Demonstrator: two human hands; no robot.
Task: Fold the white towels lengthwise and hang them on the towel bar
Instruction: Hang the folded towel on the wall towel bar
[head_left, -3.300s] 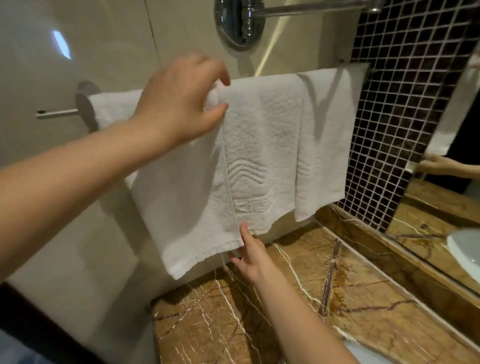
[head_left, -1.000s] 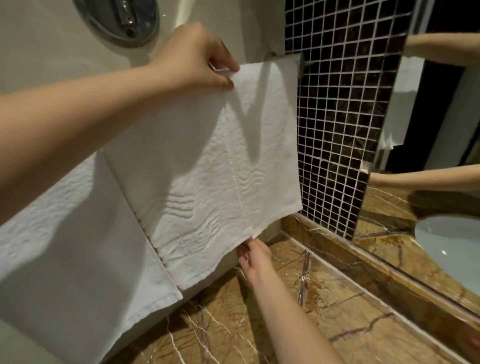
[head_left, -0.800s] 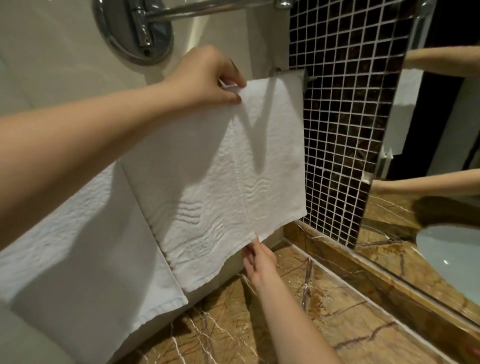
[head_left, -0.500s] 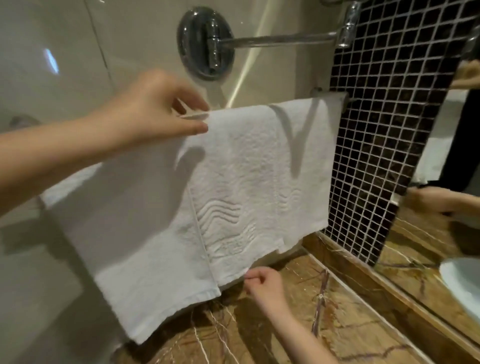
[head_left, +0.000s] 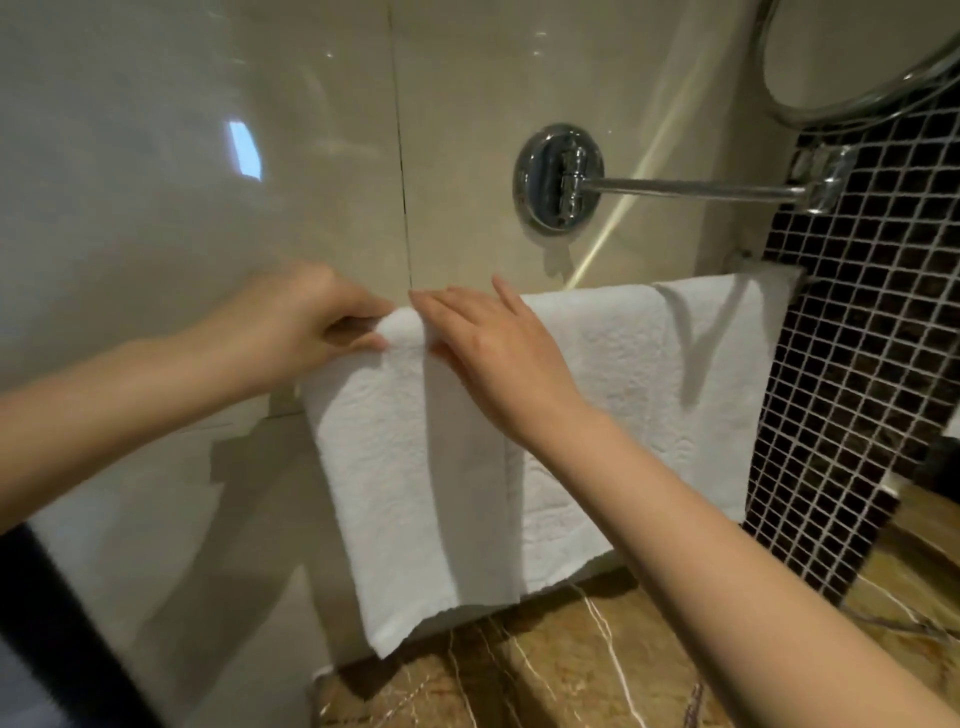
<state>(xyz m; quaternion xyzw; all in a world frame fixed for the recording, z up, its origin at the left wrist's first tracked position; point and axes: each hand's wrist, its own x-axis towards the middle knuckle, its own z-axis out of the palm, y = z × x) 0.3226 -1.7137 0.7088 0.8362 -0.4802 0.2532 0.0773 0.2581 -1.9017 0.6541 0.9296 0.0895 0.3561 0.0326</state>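
Two white towels (head_left: 649, 395) hide towel bar; L hand (head_left: 296, 332) pinches top fold, R hand (head_left: 498, 358) pressed flat, fingers straight.

Person, seen in part; two arms are shown, each cut off by the frame edge.

1. The left hand (head_left: 306, 332): bare; slender fingers, knuckles rounded.
2. The left forearm (head_left: 130, 410): bare along all that is shown; smooth.
3. The right hand (head_left: 498, 353): bare; long narrow fingers, knuckles and tendons faintly marked on the back.
4. The right forearm (head_left: 727, 545): bare along all that is shown; wrist bone lightly marked.

A dark band (head_left: 62, 623) at the lower left corner is noted; whether it is clothing cannot be told.
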